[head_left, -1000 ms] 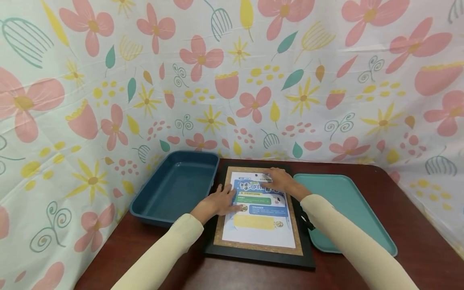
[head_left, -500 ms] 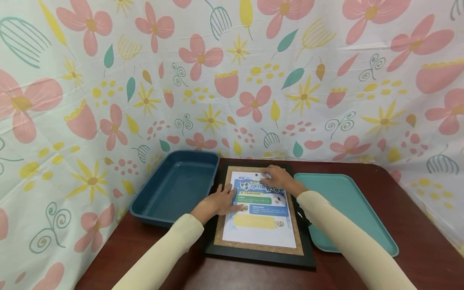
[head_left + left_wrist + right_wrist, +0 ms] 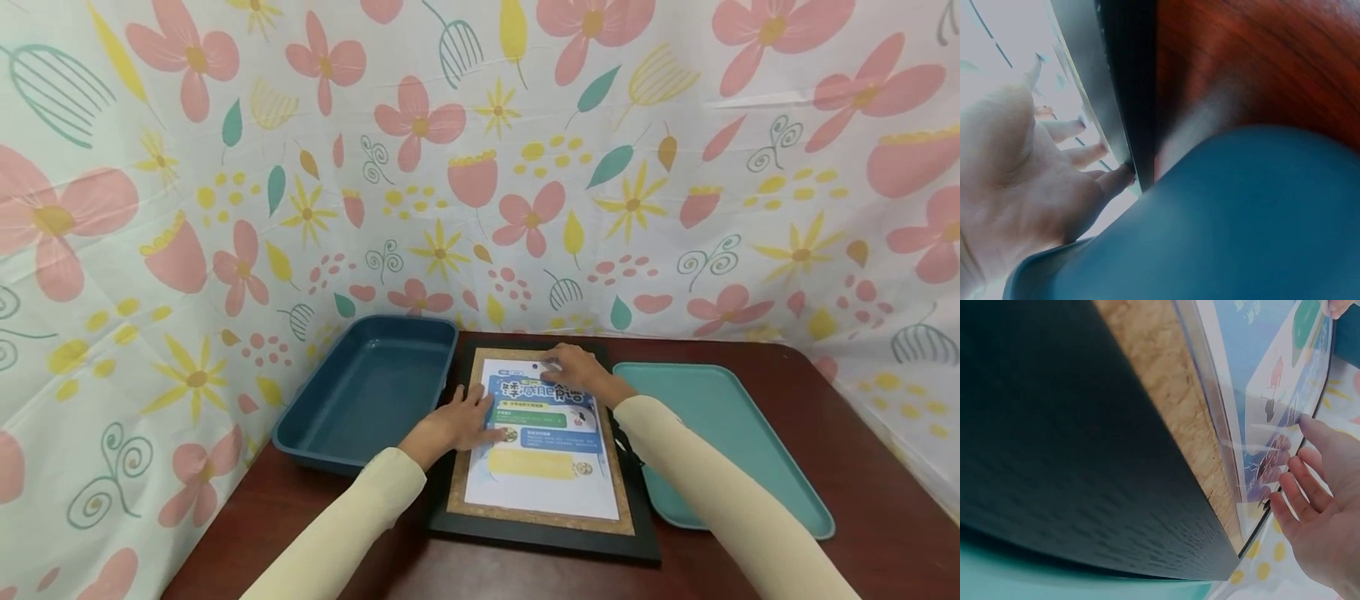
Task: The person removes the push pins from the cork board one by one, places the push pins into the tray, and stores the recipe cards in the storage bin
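Note:
A printed sheet (image 3: pixel 540 492) in a glossy clear cover lies on a cork board (image 3: pixel 628 518) with a wide black frame (image 3: pixel 555 548). My left hand (image 3: pixel 455 423) rests with spread fingers on the sheet's left side and the board's left edge. At the top right of the sheet, my right hand (image 3: pixel 576 371) touches the cover with its thumb and fingertips, fingers loosely bent. In the right wrist view, those fingers (image 3: pixel 1300 494) are mirrored in the clear cover (image 3: pixel 1235 469). A small dark purple dot (image 3: pixel 535 367) shows at the sheet's top, left of the right fingertips.
To the left stands a deep blue tray (image 3: pixel 367 392), close against the black frame. A flat teal tray (image 3: pixel 720 442) lies on the right, under my right forearm. All sit on a dark red-brown table (image 3: pixel 780 375), with a flower-patterned cloth (image 3: pixel 480 167) hanging behind and to the left.
My right hand has shifted slightly left along the top of the sheet, its fingers a bit more bent. The left hand stays in place; the head view has tilted a little.

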A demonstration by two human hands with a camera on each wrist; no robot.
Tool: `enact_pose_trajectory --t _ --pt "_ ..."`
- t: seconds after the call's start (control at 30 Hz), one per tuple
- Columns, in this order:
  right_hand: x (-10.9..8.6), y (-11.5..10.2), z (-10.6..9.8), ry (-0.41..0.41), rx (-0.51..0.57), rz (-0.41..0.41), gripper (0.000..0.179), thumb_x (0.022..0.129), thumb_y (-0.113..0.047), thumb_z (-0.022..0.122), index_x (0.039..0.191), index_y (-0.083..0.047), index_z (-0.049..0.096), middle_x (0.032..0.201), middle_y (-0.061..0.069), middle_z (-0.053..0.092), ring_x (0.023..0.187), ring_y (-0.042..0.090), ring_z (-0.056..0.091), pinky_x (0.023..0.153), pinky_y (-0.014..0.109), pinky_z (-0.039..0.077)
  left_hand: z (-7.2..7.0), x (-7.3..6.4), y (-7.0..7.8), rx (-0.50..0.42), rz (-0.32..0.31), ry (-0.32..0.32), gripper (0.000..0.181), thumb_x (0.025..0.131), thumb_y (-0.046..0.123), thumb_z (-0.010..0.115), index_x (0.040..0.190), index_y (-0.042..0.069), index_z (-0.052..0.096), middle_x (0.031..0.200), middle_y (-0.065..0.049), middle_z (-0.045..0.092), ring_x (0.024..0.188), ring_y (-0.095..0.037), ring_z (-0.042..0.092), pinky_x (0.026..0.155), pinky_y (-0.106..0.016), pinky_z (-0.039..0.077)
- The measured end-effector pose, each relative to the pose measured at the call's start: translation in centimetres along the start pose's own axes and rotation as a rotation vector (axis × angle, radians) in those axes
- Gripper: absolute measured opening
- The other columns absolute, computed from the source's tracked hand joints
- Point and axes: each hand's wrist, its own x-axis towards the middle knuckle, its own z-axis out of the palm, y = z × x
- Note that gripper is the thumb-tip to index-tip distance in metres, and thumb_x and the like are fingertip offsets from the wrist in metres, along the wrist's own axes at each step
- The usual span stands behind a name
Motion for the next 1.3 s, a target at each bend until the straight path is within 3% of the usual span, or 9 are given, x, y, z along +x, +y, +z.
enact_pose_trajectory --t 0.63,0.9,1.3 --pt "0.0 0.6 1.2 0.065 0.04 0.034 0.031 0.088 -0.033 0.07 0.116 -0.019 0.071 0.119 0.006 0.062 0.107 0.027 0.055 0.095 0.058 0.032 0.4 0.0 0.6 -0.001 -0.004 -0.012 0.084 0.091 0.069 0.036 0.155 0.02 0.016 0.161 -0.006 0.007 0.145 -0.038 0.01 0.11 -0.052 0.027" --pt "0.1 0.2 1.1 0.11 0.116 0.041 0.024 0.088 -0.029 0.071 0.11 -0.02 0.074 0.113 0.003 0.066 0.102 0.026 0.056 0.092 0.058 0.029 0.2 0.0 0.5 0.003 -0.01 -0.01 0.083 0.092 0.068 0.036 0.156 0.02 0.015 0.161 -0.006 0.006 0.145 -0.038 0.008 0.11 -0.051 0.027" --pt "1.2 -0.2 1.4 0.119 0.139 0.094 0.021 0.085 -0.034 0.073 0.104 -0.025 0.076 0.107 -0.001 0.071 0.094 0.021 0.06 0.086 0.052 0.03 -0.4 -0.3 0.2 0.028 -0.016 -0.019 0.082 0.093 0.067 0.036 0.156 0.019 0.015 0.161 -0.007 0.007 0.145 -0.038 0.01 0.11 -0.051 0.028"
